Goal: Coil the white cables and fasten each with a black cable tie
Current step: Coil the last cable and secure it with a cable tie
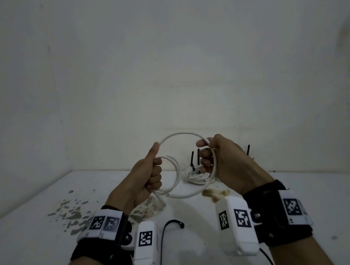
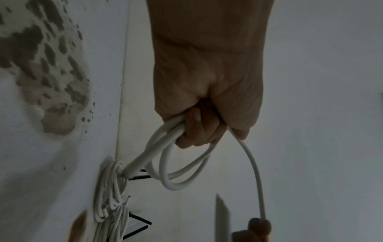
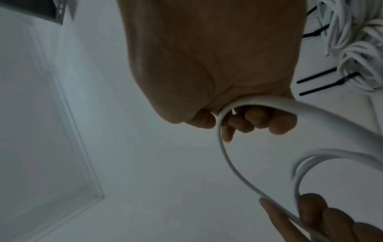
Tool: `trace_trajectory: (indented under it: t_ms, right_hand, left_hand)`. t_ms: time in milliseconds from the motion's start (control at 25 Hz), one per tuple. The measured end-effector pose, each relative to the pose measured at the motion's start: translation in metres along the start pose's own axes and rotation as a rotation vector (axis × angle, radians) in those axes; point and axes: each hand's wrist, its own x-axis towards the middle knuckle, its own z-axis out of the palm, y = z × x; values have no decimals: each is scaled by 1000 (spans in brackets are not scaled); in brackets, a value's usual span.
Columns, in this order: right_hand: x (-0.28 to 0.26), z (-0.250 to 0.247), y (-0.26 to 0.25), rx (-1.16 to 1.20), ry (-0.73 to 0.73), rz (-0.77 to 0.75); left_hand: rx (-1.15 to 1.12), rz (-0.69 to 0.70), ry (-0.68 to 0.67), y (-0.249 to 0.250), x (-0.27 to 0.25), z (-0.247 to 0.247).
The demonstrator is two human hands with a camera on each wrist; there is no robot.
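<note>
A white cable point(image 1: 182, 134) hangs in the air between my hands above the white table point(image 1: 34, 238). My left hand point(image 1: 152, 173) grips its coiled loops point(image 2: 165, 172) in a fist, thumb up along the strand. From there the cable arches over to my right hand point(image 1: 209, 157), whose curled fingers point(image 3: 259, 119) hold the strand point(image 3: 223, 155), and a big loop sags back under to the left. A loose black cable tie point(image 1: 170, 225) lies on the table between my wrists.
Several tied white coils point(image 1: 196, 175) with upright black tie tails point(image 1: 192, 157) lie at the back by the wall point(image 1: 167, 72); they also show as coils point(image 2: 110, 188) and coils point(image 3: 356, 68). Grey stains point(image 1: 71, 211) mark the table's left part.
</note>
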Motion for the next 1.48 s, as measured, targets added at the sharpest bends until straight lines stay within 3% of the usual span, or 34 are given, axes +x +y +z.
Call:
trace_trajectory:
  t_ms: [80,200,360,480,560,640,760,880,960,1160,1320,1480]
  right_hand:
    - [-5,0,-4,-10,-164,-31]
    - [-12,-8,-5,-284,-289,-109]
    - [-11,-20,-4,-974,30,-282]
    - [0,-27,10,-882,267,-281]
    - [13,-30,21,-985,449,-391]
    - [19,-31,28,-1087,583,-410]
    - [20,-30,37,-955,568,-266]
    - [18,-27,43,-520,425,-144]
    - [19,-25,44,-355,368,-91]
    - [20,-28,46,-384,354,-55]
    - [15,-23,47,-137,229,131]
    - [17,-6,50,16,56,258]
  left_hand:
    - [-14,0,5,0,0,-2]
    - [-45,15,1,3,-1,-2]
    - [-98,7,-34,8,-5,-5]
    - [-103,-32,-94,9,-8,0]
    - [-98,-70,-162,9,-11,4]
    - [-107,-111,-241,10,-13,8]
    - [-120,-136,-293,9,-14,13]
    - [-79,-157,-266,1,-12,20]
    - [-70,-162,-235,-4,-10,23]
    - [-95,-175,-236,-3,-7,18]
    - [-145,-201,-275,-2,-6,9]
    - [-196,-148,-161,-9,-1,18]
